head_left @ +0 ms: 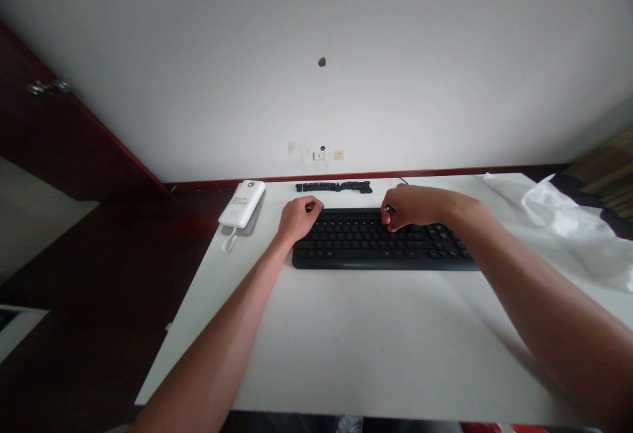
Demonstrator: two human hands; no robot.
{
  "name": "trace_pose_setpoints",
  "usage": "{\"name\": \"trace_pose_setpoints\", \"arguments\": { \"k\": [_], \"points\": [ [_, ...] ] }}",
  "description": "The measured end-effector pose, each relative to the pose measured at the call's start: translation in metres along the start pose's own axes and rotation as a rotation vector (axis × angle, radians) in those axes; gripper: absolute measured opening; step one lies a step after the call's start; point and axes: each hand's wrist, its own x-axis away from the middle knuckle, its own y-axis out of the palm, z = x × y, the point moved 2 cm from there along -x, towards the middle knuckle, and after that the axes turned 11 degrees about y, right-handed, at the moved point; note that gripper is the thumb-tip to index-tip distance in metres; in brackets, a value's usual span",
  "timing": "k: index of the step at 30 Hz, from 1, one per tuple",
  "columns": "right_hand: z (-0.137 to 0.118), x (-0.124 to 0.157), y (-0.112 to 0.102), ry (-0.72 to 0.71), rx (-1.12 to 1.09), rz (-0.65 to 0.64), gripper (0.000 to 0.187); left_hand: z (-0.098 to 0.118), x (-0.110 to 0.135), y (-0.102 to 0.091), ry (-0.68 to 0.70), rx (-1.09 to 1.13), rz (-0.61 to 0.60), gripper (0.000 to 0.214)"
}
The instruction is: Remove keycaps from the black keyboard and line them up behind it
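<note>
bare along the left forearm [237, 334] and right forearm [537, 308], slim at the wrists and widening toward the elbows. shows a small, dark, shiny spot [473, 209] by the right wrist, too small to identify. seems to wear dark clothing [287, 422] at the bottom edge, with a grey-and-white patterned patch [349, 424] mid-strip.

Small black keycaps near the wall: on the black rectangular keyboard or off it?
Off: the small black keycaps lie lined up on the white tabletop, beyond the black keyboard.
</note>
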Motion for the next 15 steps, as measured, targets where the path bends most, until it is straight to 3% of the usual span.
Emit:
{"name": "trace_pose_setpoints", "arguments": {
  "k": [15],
  "points": [
    [-0.009, 0.006, 0.0006, 0.07, 0.099, 0.031, 0.021, 0.003, -0.0003, -0.0011, -0.016, -0.009, -0.015, 0.023]
  ]
}}
